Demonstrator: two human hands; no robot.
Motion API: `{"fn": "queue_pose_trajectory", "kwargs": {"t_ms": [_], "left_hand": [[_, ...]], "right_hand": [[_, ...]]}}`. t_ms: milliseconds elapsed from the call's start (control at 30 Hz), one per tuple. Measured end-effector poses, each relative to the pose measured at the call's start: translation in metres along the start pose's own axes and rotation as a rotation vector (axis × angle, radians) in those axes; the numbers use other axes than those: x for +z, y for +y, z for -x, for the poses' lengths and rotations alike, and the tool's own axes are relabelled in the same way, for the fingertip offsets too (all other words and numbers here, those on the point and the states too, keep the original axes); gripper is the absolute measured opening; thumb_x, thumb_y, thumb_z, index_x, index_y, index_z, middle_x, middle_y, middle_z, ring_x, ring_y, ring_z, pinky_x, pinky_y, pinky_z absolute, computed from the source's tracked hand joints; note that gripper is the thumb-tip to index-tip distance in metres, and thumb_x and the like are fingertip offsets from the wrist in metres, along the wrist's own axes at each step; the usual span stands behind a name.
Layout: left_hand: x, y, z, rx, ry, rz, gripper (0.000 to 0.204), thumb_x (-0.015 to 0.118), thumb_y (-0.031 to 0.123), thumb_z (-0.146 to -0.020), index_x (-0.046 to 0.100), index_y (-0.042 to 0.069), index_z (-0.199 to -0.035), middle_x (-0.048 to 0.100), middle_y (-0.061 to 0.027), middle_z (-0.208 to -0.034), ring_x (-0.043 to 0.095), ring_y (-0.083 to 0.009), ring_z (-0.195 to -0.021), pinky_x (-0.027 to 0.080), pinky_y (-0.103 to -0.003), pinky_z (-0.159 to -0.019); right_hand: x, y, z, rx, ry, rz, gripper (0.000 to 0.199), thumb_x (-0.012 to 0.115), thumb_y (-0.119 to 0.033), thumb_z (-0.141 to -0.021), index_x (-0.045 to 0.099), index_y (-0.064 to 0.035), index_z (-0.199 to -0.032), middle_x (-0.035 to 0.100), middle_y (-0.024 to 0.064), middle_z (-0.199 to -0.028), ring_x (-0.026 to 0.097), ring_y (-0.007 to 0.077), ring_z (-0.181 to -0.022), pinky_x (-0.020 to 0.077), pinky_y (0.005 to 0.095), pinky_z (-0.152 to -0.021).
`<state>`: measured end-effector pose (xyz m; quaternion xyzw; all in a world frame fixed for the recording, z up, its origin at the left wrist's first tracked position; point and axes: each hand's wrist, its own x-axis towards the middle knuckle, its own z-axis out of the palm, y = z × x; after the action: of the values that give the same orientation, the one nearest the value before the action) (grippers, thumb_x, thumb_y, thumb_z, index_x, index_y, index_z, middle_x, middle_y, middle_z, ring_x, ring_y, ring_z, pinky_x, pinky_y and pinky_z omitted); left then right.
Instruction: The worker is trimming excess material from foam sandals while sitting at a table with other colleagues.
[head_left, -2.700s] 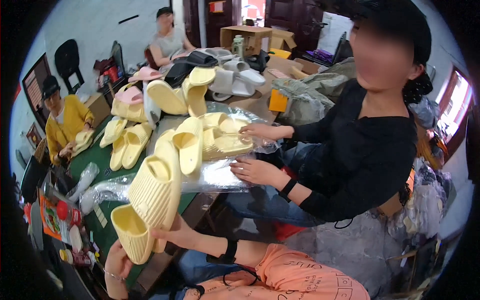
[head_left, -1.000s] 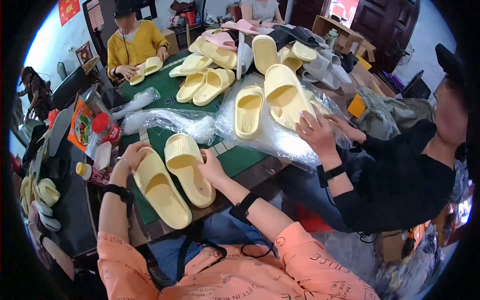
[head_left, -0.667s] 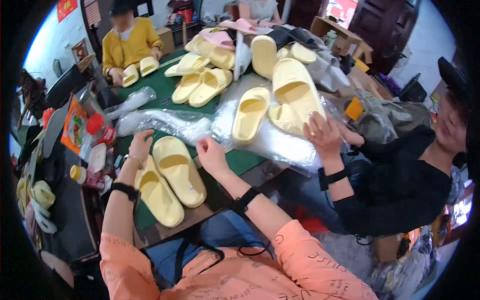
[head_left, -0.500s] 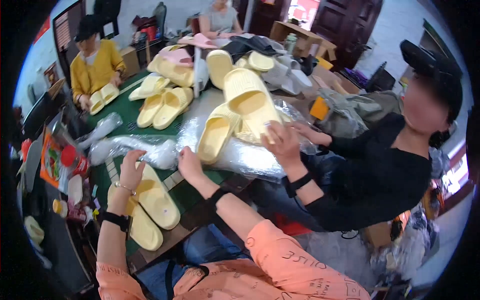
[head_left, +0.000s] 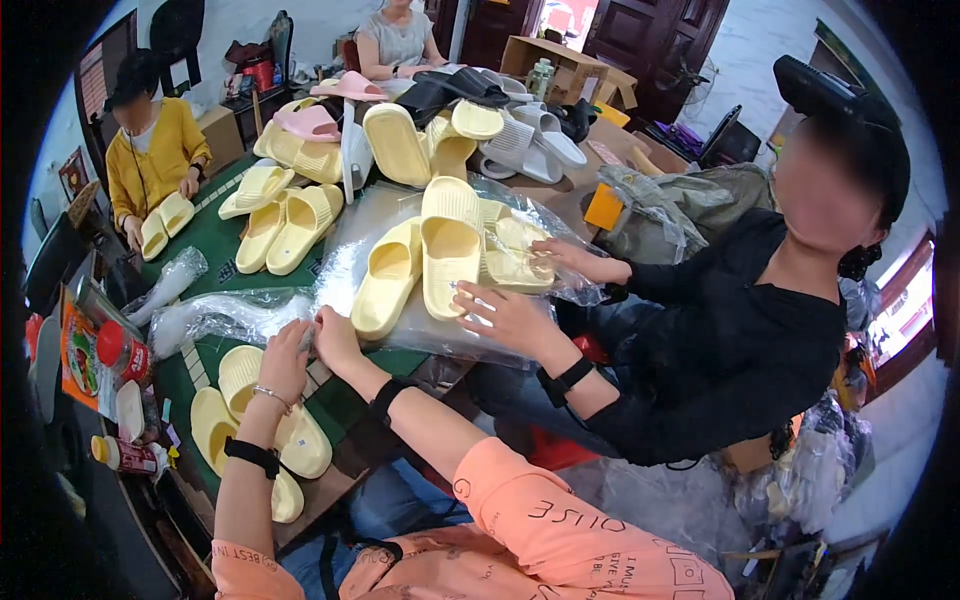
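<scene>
My left hand [head_left: 287,362] and my right hand [head_left: 338,342] are close together at the right end of a bunch of clear plastic bags [head_left: 235,316]. The fingers of both are closed on the plastic; the exact pinch is partly hidden. Beneath my left forearm lies a pair of pale yellow slippers [head_left: 306,446] at the table edge, partly covered by that arm. To the right, a co-worker's hand [head_left: 512,322] touches or hovers by a yellow slipper [head_left: 450,250] on a stack of flat clear bags [head_left: 440,335]. Another yellow slipper [head_left: 385,282] lies beside it.
More yellow slippers [head_left: 290,228] lie farther back on the green table [head_left: 225,262], with pink [head_left: 308,123], grey and black ones behind. At left stand a red-lidded jar [head_left: 120,350] and a small bottle [head_left: 120,453]. Co-workers sit at far left, back and right.
My two hands have come together at the plastic bags, the left one closing its fingers. The co-worker on the right has lowered the slipper onto the bag stack and loosened that hand.
</scene>
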<state>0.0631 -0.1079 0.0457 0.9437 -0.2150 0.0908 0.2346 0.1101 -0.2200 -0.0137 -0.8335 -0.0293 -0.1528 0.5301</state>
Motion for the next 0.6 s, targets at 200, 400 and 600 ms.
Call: {"fn": "queue_pose_trajectory", "kwargs": {"t_ms": [200, 400, 600], "left_hand": [[0.008, 0.009, 0.004, -0.025, -0.073, -0.126, 0.050, 0.052, 0.003, -0.069, 0.041, 0.008, -0.117, 0.041, -0.0140, -0.119, 0.044, -0.0329, -0.098, 0.037, -0.039, -0.085], [0.017, 0.001, 0.001, -0.039, -0.037, -0.168, 0.052, 0.053, 0.011, -0.070, 0.038, 0.014, -0.119, 0.041, -0.0078, -0.120, 0.044, -0.0278, -0.101, 0.038, -0.038, -0.083], [0.007, 0.004, 0.008, -0.105, -0.076, -0.260, 0.054, 0.056, 0.012, -0.069, 0.037, 0.015, -0.120, 0.039, -0.0059, -0.122, 0.043, -0.0255, -0.103, 0.038, -0.037, -0.083]], "right_hand": [[-0.005, 0.009, 0.001, 0.070, -0.006, -0.089, 0.013, 0.049, -0.014, -0.077, 0.051, -0.0005, -0.079, 0.056, 0.0197, -0.067, 0.055, 0.0359, -0.064, 0.0424, 0.0414, -0.059], [-0.083, 0.000, 0.026, 0.008, -0.179, -0.062, 0.015, 0.044, -0.015, -0.081, 0.044, -0.0012, -0.086, 0.055, 0.0188, -0.069, 0.055, 0.0345, -0.064, 0.0424, 0.0416, -0.057], [-0.233, -0.084, 0.099, 0.158, -0.431, -0.205, 0.009, 0.041, -0.010, -0.086, 0.040, -0.0019, -0.081, 0.051, 0.0054, -0.062, 0.050, 0.0107, -0.058, 0.0412, 0.0234, -0.055]]}}
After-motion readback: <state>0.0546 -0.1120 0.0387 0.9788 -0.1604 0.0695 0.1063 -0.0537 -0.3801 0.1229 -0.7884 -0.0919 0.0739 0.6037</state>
